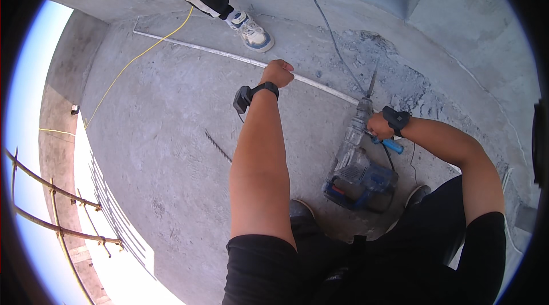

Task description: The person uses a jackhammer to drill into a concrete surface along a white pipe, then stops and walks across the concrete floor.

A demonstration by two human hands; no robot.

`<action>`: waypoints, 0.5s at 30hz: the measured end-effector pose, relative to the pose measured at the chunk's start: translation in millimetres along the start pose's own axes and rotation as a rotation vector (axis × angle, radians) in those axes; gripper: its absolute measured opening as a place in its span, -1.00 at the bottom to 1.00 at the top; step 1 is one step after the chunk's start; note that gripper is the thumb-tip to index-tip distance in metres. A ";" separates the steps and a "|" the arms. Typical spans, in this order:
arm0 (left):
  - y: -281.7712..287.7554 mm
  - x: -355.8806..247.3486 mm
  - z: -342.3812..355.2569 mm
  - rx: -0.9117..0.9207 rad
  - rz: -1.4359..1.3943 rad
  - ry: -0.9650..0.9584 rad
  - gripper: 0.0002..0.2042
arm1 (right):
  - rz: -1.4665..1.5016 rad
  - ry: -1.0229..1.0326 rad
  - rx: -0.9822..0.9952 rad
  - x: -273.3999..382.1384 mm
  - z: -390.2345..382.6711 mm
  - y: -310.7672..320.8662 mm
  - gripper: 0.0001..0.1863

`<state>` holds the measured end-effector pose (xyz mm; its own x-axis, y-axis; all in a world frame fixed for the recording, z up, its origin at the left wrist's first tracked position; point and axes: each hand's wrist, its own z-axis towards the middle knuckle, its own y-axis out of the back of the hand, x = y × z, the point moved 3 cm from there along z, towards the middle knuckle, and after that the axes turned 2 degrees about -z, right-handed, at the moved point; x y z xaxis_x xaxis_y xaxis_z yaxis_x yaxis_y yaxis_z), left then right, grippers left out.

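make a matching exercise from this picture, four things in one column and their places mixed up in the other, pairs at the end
1. pale rod
2. power hammer
3. spiral bit
4. yellow cord

A. on the floor, left of the left forearm
B. crossing the rod
C. in the left hand
D. against the right hand

Pairs: 1-C, 2-D, 3-A, 4-B

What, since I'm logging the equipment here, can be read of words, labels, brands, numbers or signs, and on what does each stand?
No text can be read anywhere in the picture.
Blue-and-grey power hammer: any marking is too small and blurred to read.
Long pale rod: no lettering can be made out.
Other person's shoe: none legible.
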<state>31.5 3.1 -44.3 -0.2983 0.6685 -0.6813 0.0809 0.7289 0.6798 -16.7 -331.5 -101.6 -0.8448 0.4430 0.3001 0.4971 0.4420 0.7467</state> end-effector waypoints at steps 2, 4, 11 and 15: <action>-0.6 -0.6 0.4 -0.002 0.003 0.001 -0.77 | 0.011 -0.020 0.007 -0.7 -0.2 -1.7 -0.81; -0.4 2.0 0.3 -0.005 0.009 0.006 -0.76 | 0.010 -0.016 0.008 1.6 -0.3 -0.6 -0.81; -1.9 3.6 0.5 -0.008 0.021 0.000 -0.77 | 0.011 0.008 -0.010 2.3 -0.1 -2.3 -0.82; -3.3 1.4 1.2 -0.011 0.033 -0.003 -0.78 | -0.003 0.009 -0.036 0.4 -1.2 -4.8 -0.84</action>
<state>31.9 1.8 -47.8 -0.2928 0.6927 -0.6591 0.0805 0.7047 0.7049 -19.6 -334.4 -104.4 -0.8482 0.4348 0.3025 0.4868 0.4149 0.7687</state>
